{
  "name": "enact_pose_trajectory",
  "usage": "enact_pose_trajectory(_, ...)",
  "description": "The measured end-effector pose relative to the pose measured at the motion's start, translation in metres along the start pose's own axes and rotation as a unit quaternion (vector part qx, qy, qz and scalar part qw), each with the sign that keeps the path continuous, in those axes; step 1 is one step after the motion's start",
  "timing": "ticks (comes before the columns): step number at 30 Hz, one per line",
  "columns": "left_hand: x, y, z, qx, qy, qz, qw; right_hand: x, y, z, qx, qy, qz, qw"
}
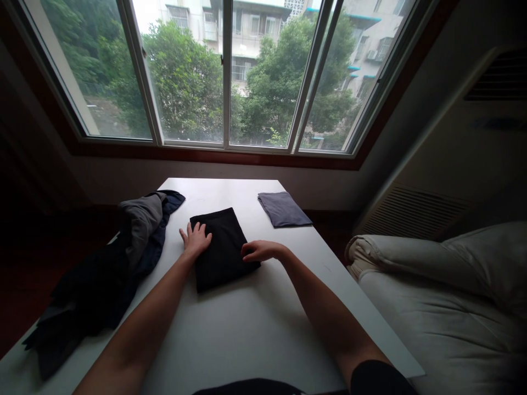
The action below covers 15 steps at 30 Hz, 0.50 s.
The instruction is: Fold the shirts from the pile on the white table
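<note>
A black garment (220, 249), folded into a flat, roughly rectangular bundle, lies on the white table (230, 340) in front of me. My left hand (196, 240) rests on its left side with the fingers spread and pressing flat on the cloth. At the right edge of the bundle is my right hand (260, 250), its fingers curled in and pinching the cloth there. The tips of those fingers are partly hidden. What kind of garment it is, I cannot tell from the folded shape.
A grey folded cloth (285, 209) lies at the table's far right edge. Along the left edge sprawls a loose heap of dark and grey clothes (111, 269), partly overhanging. A light-coloured sofa (436, 296) stands at the right; a window (226, 82) is beyond the table.
</note>
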<state>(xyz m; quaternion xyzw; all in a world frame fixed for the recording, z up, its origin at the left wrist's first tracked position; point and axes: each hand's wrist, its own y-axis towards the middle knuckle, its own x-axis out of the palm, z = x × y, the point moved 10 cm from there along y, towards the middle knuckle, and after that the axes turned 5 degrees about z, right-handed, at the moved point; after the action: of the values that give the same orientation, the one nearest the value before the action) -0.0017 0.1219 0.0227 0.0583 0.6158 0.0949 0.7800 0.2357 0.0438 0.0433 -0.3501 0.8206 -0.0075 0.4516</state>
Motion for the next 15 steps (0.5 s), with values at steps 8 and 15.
enact_pose_trajectory(8,-0.036,-0.113,0.1,0.315,-0.059,-0.099,0.942,-0.009,-0.007,0.003,-0.005,-0.144,0.052,0.988)
enact_pose_trajectory(15,-0.05,-0.201,0.075,0.351,-0.055,-0.097,0.93,-0.007,-0.021,-0.004,0.014,-0.187,0.067,0.98)
